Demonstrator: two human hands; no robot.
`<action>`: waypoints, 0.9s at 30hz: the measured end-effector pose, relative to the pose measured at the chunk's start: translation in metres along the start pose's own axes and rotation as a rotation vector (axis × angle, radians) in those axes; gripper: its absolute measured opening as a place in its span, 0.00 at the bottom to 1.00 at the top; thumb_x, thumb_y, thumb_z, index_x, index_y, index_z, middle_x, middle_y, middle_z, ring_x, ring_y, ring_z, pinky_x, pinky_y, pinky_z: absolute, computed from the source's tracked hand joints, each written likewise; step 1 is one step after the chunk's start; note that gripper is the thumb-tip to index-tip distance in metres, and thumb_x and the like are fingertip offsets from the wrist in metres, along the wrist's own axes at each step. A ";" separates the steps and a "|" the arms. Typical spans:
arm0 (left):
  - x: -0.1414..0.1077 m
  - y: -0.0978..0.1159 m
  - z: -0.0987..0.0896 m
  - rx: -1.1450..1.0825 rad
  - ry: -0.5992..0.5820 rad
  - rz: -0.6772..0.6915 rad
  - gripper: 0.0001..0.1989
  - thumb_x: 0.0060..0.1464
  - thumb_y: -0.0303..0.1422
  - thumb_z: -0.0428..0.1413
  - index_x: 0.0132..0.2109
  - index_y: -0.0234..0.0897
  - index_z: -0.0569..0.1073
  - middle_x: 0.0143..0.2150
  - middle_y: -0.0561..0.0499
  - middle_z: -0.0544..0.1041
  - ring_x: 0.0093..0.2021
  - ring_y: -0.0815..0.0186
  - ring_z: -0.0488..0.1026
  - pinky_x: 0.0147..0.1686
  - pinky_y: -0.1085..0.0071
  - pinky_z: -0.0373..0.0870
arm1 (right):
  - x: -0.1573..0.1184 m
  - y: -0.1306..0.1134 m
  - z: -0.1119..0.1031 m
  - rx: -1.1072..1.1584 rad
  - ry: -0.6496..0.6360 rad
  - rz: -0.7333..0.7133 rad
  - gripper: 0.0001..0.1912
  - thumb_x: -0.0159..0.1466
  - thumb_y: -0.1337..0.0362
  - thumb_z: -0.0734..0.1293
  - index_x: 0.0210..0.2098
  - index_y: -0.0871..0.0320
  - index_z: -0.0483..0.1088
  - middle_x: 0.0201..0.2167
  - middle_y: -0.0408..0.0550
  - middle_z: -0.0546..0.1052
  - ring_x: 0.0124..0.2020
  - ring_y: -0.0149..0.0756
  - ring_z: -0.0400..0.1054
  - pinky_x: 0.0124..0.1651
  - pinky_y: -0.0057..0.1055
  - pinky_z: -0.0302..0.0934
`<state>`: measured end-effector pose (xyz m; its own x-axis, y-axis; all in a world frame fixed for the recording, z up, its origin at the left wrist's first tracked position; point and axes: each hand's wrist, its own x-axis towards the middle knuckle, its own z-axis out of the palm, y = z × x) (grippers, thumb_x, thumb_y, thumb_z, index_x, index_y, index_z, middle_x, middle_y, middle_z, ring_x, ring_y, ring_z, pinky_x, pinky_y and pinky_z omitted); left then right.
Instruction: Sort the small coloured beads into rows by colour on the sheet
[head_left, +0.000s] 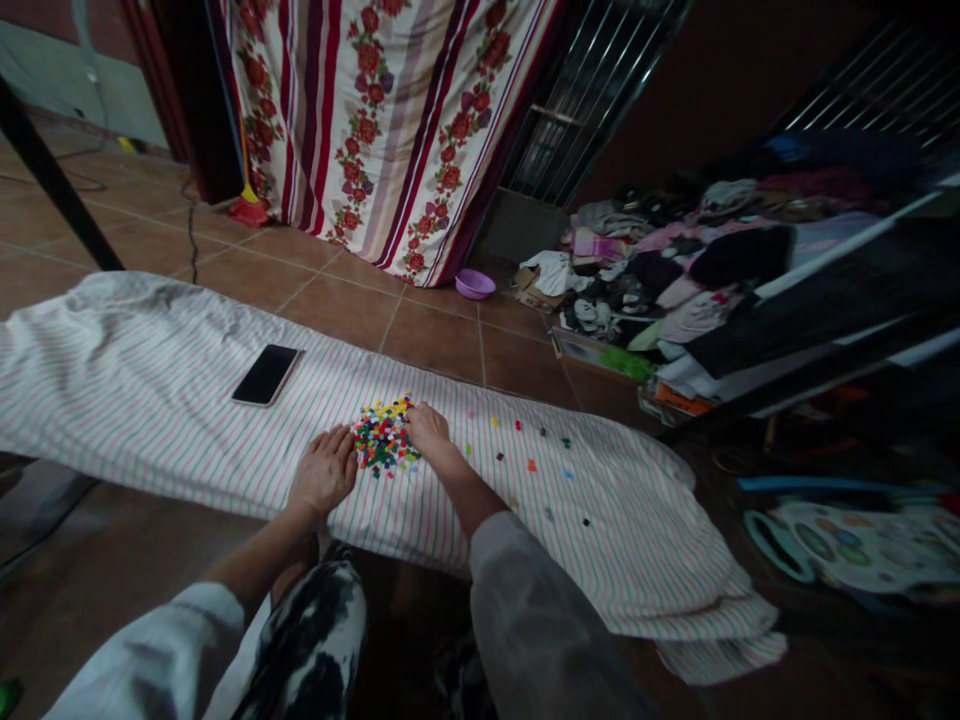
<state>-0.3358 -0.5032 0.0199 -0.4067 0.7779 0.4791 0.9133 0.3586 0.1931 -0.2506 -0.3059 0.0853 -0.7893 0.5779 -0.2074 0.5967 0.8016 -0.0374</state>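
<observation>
A heap of small coloured pieces (382,438), too small to name exactly, lies on a striped cloth (180,420). My left hand (326,470) rests flat on the cloth, its fingertips against the heap's left edge. At the heap's upper right, my right hand (430,430) has its fingers drawn together at the pieces; whatever they hold, if anything, is hidden. To the right of that hand, several pieces lie apart in small groups by colour, among them an orange group (532,465), a red group (517,426) and a blue group (568,475).
A phone (267,375) with a dark screen lies on the cloth to the left. Beyond, on the tiled floor, are a purple basin (475,284) and a red broom (249,208) beside a flowered curtain (390,120). Clothes are piled (675,260) at the right.
</observation>
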 end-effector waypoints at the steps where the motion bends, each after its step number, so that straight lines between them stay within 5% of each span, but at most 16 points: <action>1: 0.000 0.000 0.000 0.005 -0.002 0.004 0.20 0.62 0.33 0.44 0.53 0.28 0.72 0.58 0.38 0.73 0.60 0.54 0.67 0.59 0.55 0.63 | 0.001 0.000 0.000 0.017 -0.005 0.014 0.15 0.68 0.66 0.59 0.49 0.58 0.74 0.50 0.56 0.73 0.48 0.40 0.69 0.45 0.30 0.61; 14: 0.000 -0.003 0.002 -0.007 0.010 0.026 0.19 0.62 0.33 0.44 0.53 0.29 0.71 0.56 0.37 0.74 0.60 0.54 0.68 0.59 0.55 0.63 | 0.003 0.004 0.004 0.257 0.068 0.140 0.13 0.65 0.67 0.61 0.43 0.54 0.76 0.47 0.52 0.76 0.46 0.38 0.71 0.45 0.30 0.61; 27: -0.002 -0.008 0.001 -0.008 0.024 0.103 0.18 0.61 0.33 0.43 0.52 0.29 0.70 0.54 0.36 0.74 0.58 0.52 0.69 0.57 0.55 0.64 | -0.045 -0.002 0.013 0.614 0.359 0.051 0.11 0.64 0.69 0.61 0.43 0.53 0.71 0.42 0.44 0.77 0.42 0.33 0.70 0.46 0.27 0.61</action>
<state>-0.3426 -0.5072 0.0165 -0.3101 0.7976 0.5174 0.9504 0.2731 0.1486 -0.2144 -0.3359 0.0818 -0.6946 0.7114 0.1070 0.5244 0.6025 -0.6017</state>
